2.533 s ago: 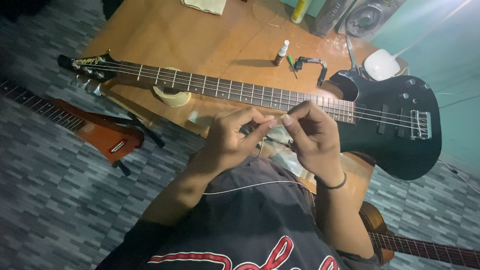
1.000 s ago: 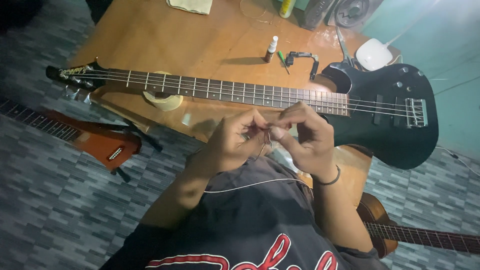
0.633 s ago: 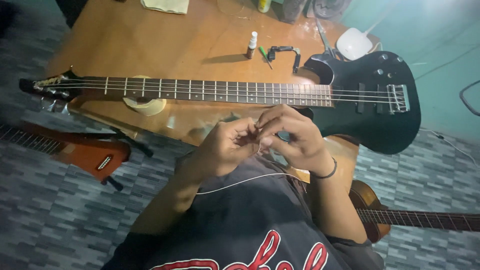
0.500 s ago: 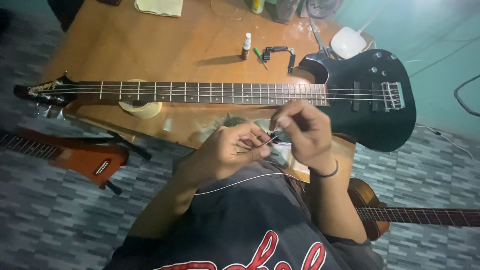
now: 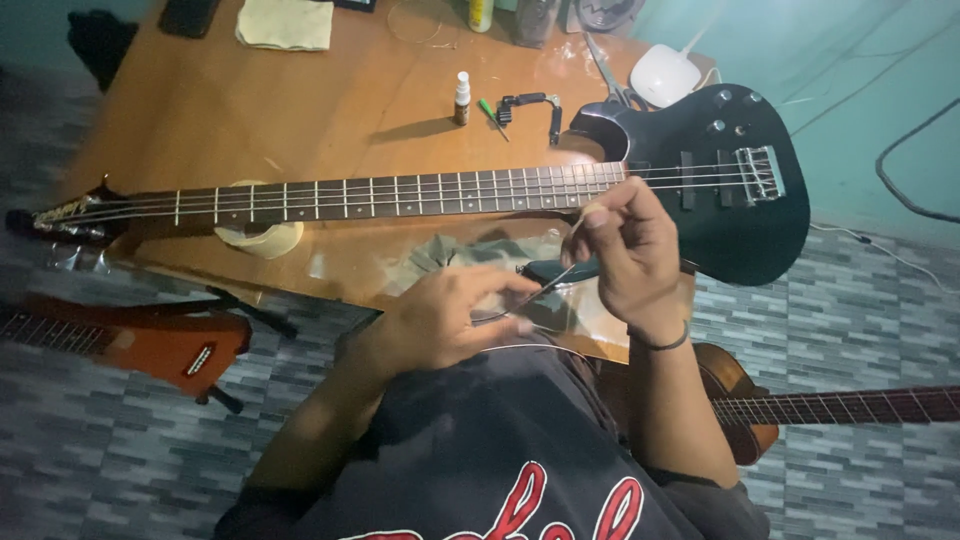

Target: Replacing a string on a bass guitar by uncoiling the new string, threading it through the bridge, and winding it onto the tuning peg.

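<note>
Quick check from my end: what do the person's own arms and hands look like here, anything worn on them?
Both arms are bare to above the elbow, no gloves. The right hand has a thin dark band around its wrist. The left hand shows no band, watch or ring. Rings on the right hand's fingers cannot be made out.

A wooden tabletop (image 5: 330, 110) carries a black bass guitar (image 5: 700, 190) along its near edge, a small dropper bottle (image 5: 462, 98) mid-table, a pale cloth (image 5: 285, 24) at the far edge and a white device (image 5: 664, 74) toward the far right corner.
</note>
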